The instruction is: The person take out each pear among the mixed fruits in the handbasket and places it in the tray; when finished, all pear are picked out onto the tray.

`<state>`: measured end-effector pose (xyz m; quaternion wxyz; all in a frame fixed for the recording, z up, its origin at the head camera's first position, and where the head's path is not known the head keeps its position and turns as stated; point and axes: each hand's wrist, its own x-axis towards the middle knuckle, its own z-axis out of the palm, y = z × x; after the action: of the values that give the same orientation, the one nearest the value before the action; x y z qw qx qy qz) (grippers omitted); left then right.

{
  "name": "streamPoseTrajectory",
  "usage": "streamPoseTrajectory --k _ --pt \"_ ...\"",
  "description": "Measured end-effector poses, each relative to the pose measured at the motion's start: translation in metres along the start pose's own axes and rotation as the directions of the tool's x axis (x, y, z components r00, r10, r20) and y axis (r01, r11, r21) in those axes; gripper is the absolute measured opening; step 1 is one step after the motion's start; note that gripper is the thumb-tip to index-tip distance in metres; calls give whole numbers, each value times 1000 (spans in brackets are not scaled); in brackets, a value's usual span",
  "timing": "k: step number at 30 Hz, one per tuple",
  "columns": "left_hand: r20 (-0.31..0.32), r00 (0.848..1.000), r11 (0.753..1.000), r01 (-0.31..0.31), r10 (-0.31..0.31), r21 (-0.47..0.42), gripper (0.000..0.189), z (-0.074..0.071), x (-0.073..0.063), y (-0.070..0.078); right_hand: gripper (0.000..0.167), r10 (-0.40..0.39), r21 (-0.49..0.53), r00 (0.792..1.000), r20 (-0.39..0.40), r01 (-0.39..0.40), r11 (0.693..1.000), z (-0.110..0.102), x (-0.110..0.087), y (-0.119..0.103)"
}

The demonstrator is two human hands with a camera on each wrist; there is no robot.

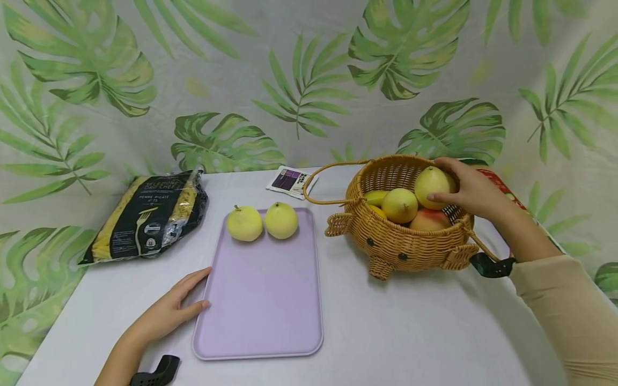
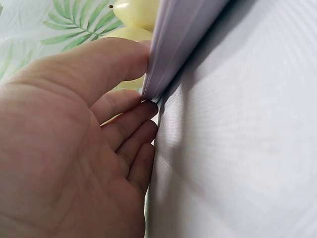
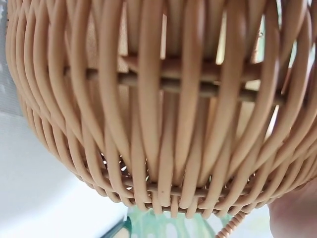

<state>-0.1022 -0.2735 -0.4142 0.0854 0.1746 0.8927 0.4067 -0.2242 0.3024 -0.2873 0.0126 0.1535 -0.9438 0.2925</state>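
My right hand (image 1: 465, 187) reaches over the right rim of a pig-shaped wicker basket (image 1: 405, 249), thumb and fingers round a pale yellow-green pear (image 1: 431, 185). Another pear (image 1: 399, 206), a peach (image 1: 429, 220) and a banana (image 1: 375, 198) lie in the basket. In the right wrist view, the woven wall (image 3: 173, 124) hides the fruit, and only a bit of the hand shows at the lower right. My left hand (image 1: 169, 308) rests at the left edge of a lilac tray (image 1: 263, 300), thumb on the rim. Two yellow pears (image 1: 244, 223) (image 1: 281, 220) sit side by side at the tray's far end.
A bag of penne pasta (image 1: 147, 217) lies at the back left. Behind the tray is a small white and purple packet (image 1: 291, 182). The basket's handle (image 1: 333, 202) leans out to the left. A red and green package (image 1: 502, 185) is partly hidden behind the right arm.
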Motion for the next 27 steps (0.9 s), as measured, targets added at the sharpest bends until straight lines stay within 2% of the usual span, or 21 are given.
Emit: streamPoseTrajectory --k 7,11,18,27 --pt "-3 1000 1000 -8 8 2 63 0 0 0 78 -10 -54 999 37 12 998 -1 2 -4" --pt "-1 1000 1000 -7 7 2 63 0 0 0 76 -25 -64 999 40 28 998 -1 2 -4" --pt "-2 1000 1000 -10 10 3 63 0 0 0 74 -9 -122 999 31 13 992 -1 1 -6" --pt "-2 1000 1000 -16 16 -5 63 0 0 -1 73 -32 -103 999 28 35 994 0 1 -8"
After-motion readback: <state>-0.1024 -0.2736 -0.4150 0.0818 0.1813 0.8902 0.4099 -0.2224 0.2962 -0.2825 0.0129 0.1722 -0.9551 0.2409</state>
